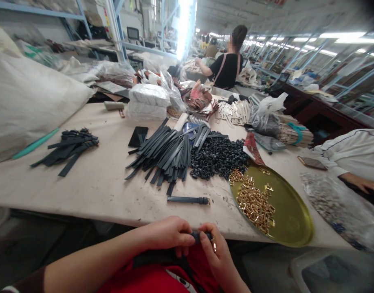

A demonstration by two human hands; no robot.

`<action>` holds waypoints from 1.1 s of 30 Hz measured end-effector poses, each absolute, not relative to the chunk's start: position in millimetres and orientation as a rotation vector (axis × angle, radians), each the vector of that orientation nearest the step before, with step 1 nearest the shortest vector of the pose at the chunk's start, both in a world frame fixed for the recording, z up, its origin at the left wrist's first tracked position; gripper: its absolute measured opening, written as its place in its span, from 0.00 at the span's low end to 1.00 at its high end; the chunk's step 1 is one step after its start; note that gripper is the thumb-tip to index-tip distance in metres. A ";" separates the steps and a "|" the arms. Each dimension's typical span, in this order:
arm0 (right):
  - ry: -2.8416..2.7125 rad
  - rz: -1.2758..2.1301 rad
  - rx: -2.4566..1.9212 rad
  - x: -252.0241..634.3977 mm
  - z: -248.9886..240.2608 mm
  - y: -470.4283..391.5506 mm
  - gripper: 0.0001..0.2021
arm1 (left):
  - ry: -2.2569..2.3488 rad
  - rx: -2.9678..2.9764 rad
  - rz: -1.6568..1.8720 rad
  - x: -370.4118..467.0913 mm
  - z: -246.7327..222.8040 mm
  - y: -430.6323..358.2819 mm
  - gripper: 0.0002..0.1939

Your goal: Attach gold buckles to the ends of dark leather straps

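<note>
Just off the table's front edge, my left hand (174,236) and my right hand (214,247) pinch a short dark strap (196,236) between them. A gold buckle (214,245) shows by my right fingers; most of the strap is hidden by my hands. Beyond them on the table lies one strap with a gold buckle (188,200). Behind it spreads a pile of dark flat strips (165,152). To its right is a heap of small black loops (219,156). Several gold buckles (256,203) lie on a round gold tray (292,211).
A bundle of buckled straps (73,146) lies at the left, near a big white sack (31,93). A phone (138,136) rests behind the strips. Plastic-wrapped packs (148,101) line the back. One person (229,61) stands beyond; another person's hand (362,183) is at the right.
</note>
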State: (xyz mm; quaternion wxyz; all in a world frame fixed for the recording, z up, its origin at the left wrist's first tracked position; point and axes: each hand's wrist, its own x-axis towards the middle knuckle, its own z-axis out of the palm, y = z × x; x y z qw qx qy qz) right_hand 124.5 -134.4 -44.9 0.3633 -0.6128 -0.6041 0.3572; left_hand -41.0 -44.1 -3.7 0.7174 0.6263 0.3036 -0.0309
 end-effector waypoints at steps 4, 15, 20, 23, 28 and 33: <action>-1.590 0.954 -1.534 125.2 -48.7 -130.8 0.09 | 0.695 1.467 -0.159 -38.7 -0.9 -38.4 0.09; -1.401 0.786 -1.577 138.4 -46.4 -124.8 0.09 | 0.694 1.721 -0.297 -10.6 14.6 -13.1 0.12; -1.434 0.743 -1.584 145.1 -45.7 -118.2 0.09 | 0.627 1.597 -0.258 -0.9 10.5 -11.3 0.12; -1.459 0.684 -1.584 147.3 -47.1 -115.9 0.08 | 0.655 1.588 -0.243 0.6 11.1 -9.5 0.13; -1.506 0.619 -1.671 144.0 -48.5 -113.4 0.09 | 0.711 1.730 -0.240 0.5 8.1 -7.9 0.16; -1.498 0.614 -1.706 137.5 -46.5 -109.5 0.10 | 0.863 1.503 -0.200 9.3 -25.6 -19.2 0.22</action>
